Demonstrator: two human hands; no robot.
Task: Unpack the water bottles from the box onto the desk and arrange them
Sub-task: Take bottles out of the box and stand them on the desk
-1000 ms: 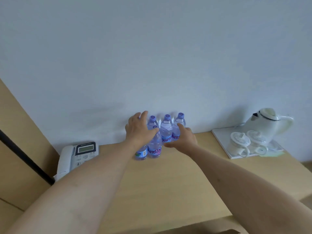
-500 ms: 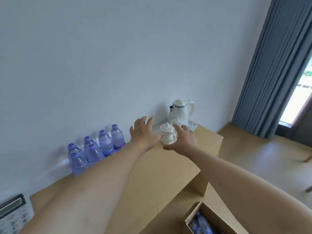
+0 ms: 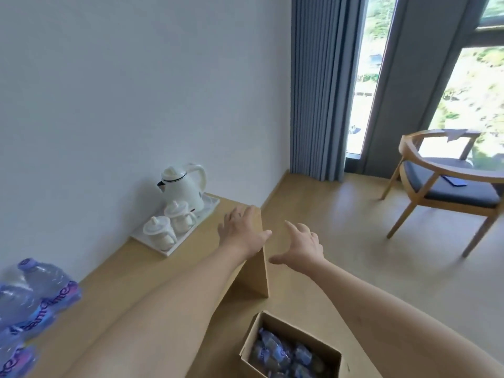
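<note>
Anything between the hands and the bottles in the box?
Nothing visible. The box sits open-topped on the floor, bottles exposed. Left hand and right hand are empty above it, nothing in between.

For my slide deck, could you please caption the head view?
Both empty hands, left hand and right hand, open above the desk, between unpacked water bottles and the box.
</note>
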